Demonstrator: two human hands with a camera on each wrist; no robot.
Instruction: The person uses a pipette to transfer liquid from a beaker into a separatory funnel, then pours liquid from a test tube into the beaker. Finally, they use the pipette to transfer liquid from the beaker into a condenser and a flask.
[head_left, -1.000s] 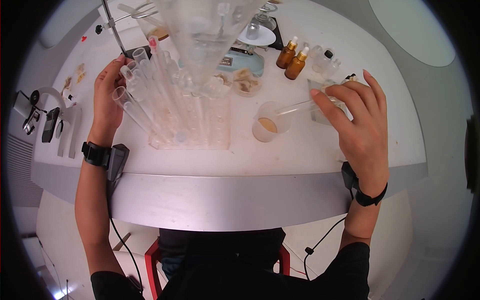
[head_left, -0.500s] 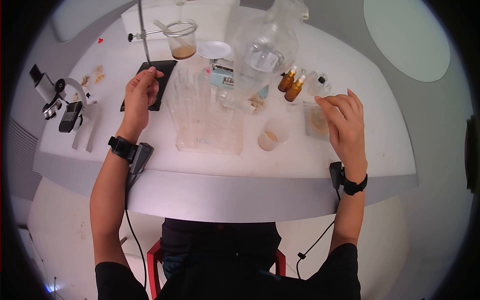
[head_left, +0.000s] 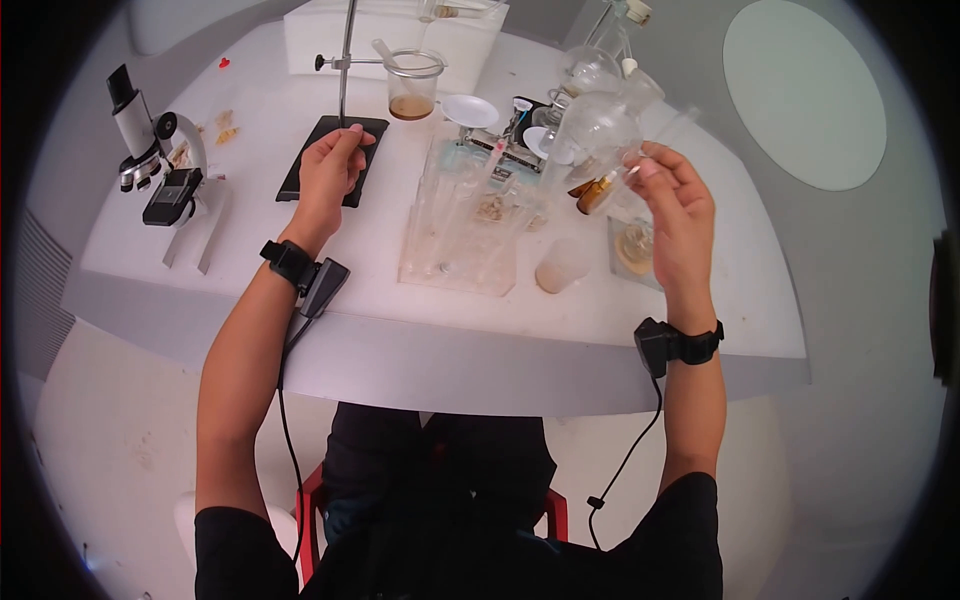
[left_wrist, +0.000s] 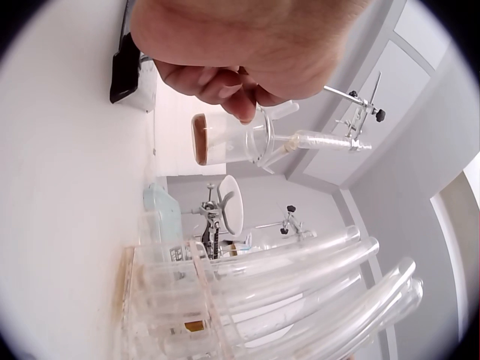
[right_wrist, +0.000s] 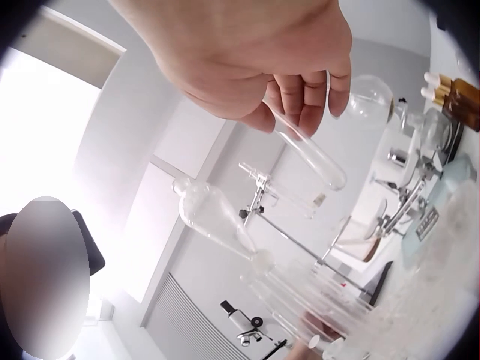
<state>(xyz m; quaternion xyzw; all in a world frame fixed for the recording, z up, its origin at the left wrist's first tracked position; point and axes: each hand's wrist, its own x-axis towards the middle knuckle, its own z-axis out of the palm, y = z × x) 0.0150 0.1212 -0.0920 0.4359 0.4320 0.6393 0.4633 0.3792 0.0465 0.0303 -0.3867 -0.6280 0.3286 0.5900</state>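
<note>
My left hand (head_left: 332,170) grips the upright rod of a retort stand just above its black base (head_left: 300,185). In the left wrist view, curled fingers (left_wrist: 221,86) hide most of that rod. My right hand (head_left: 680,215) pinches a clear test tube (right_wrist: 319,163) between thumb and fingers, and its rounded end points away from the palm in the right wrist view. Close to this hand are amber dropper bottles (head_left: 594,195) and a rounded glass vessel (head_left: 600,125). Below it a petri dish (head_left: 635,243) lies on a grey square.
Between the hands stands a clear rack (head_left: 455,270) of test tubes, beside a plastic cup (head_left: 562,268). Behind is a balance (head_left: 510,155). A beaker (head_left: 412,98) with brown liquid sits at the stand's ring. At the left is a microscope (head_left: 165,150).
My right hand has lifted the test tube up and away from the cup, toward the dropper bottles. My left hand stays at the stand's rod. The head view has shifted.
</note>
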